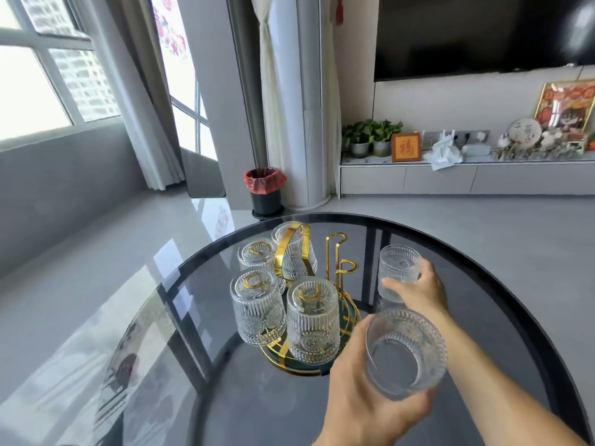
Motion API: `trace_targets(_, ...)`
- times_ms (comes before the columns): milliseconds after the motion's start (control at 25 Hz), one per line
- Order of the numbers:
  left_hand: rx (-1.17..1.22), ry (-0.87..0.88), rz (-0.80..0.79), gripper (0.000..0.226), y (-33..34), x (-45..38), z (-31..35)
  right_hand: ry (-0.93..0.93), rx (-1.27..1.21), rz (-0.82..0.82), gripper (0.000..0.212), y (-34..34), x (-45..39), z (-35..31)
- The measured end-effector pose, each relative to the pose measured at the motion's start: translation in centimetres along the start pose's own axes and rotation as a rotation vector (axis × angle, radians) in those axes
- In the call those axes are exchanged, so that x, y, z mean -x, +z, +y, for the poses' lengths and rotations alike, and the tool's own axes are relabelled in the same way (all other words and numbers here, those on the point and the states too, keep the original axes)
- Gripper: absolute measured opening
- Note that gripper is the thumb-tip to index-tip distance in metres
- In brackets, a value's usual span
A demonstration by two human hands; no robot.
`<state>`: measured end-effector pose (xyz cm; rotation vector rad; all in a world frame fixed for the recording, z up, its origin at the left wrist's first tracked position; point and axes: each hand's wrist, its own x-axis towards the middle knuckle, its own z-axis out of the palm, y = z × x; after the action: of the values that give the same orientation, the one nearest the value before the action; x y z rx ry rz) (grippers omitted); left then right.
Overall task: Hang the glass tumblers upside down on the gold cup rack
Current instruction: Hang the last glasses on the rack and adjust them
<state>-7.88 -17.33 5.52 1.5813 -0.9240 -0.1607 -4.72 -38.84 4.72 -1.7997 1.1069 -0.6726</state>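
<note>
A round counter (483, 284) of dark smoked glass with a thin black rim fills the lower frame, its glossy top mirroring the window light. Near its centre stands the gold cup rack (336, 268): a circular gold-edged base, an arched gold strap handle, and slim polished wire pegs bent into hooks. Four glass tumblers hang on it upside down, all clear pressed glass with vertical ribbing and a round medallion motif: the front-right tumbler (312, 320), the front-left tumbler (257, 305), the back-left tumbler (257, 257) and the back tumbler (294, 249) behind the handle. Two pegs on the right side of the rack stand bare.

The left hand (363, 397), reaching from the bottom edge, is curled firmly around a fifth tumbler (404, 352), held tilted with its open mouth toward the camera, just right of the rack's base and above the counter. The right hand (418, 292) lies farther back, fingers closed around the lower side of a sixth tumbler (397, 273), which stands on the counter right of the rack, apart from it.
</note>
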Motion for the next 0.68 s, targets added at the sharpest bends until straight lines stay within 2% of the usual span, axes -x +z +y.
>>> trace_targets(80,0.019,0.029,0.052,0.08,-0.3,0.1,0.1,0.031,-0.015,0.031,0.076,-0.3,1.4,-0.2)
trace_targets(200,0.102,0.023,0.041,0.082,-0.6,0.7,0.8,0.088,-0.21,-0.038,0.068,-1.8,4.3,0.7)
trace_targets(320,0.201,0.016,0.005,0.078,-1.1,2.1,2.2,0.015,-0.404,-0.16,0.058,-3.9,6.6,1.3)
trace_targets(400,0.36,0.007,0.046,0.075,-2.3,2.2,4.1,-0.039,-0.487,-0.239,0.047,-5.5,7.6,0.1)
trace_targets(480,0.423,0.035,0.114,0.072,-4.6,1.1,6.4,-0.091,-0.507,-0.326,0.041,-6.9,8.5,-1.9)
trace_targets(560,0.403,0.08,0.157,0.07,-7.9,-1.2,8.8,-0.133,-0.51,-0.382,0.05,-7.9,9.0,-3.8)
trace_targets(680,0.292,-0.075,0.15,0.095,-12.6,-6.9,10.5,-0.123,-0.541,-0.343,0.049,-8.0,10.0,-6.0)
